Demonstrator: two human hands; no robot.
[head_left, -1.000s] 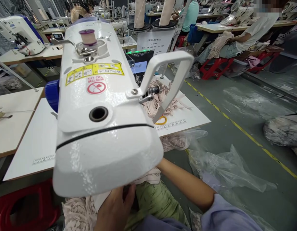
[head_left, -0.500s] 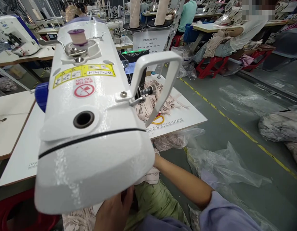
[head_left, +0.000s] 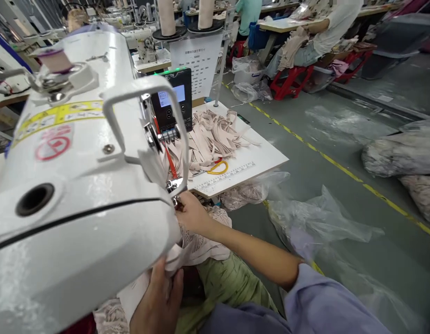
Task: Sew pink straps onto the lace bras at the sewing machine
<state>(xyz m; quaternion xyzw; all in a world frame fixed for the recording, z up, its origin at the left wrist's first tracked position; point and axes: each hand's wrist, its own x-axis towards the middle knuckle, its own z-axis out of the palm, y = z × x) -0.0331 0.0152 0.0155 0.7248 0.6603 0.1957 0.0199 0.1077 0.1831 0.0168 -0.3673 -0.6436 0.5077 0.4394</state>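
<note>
A big white sewing machine head (head_left: 79,176) fills the left half of the view and hides the needle area. My left hand (head_left: 159,301) sits below its near end, fingers closed on pale lace fabric (head_left: 201,241) that hangs off the table edge. My right hand (head_left: 192,214) reaches under the machine's white thread guard (head_left: 145,88). Its fingers press together on the same fabric near the needle; the fingertips are hidden by the machine.
A pile of beige strips (head_left: 211,134) and yellow-handled scissors (head_left: 218,168) lie on the white table (head_left: 249,162) past a black control panel (head_left: 175,99). Clear plastic bags (head_left: 319,227) lie on the floor to the right. Other people sit at tables far back.
The view has swung left and closer, so the machine now looks larger. My right hand, hidden behind the machine before, has come into sight at the needle side.
</note>
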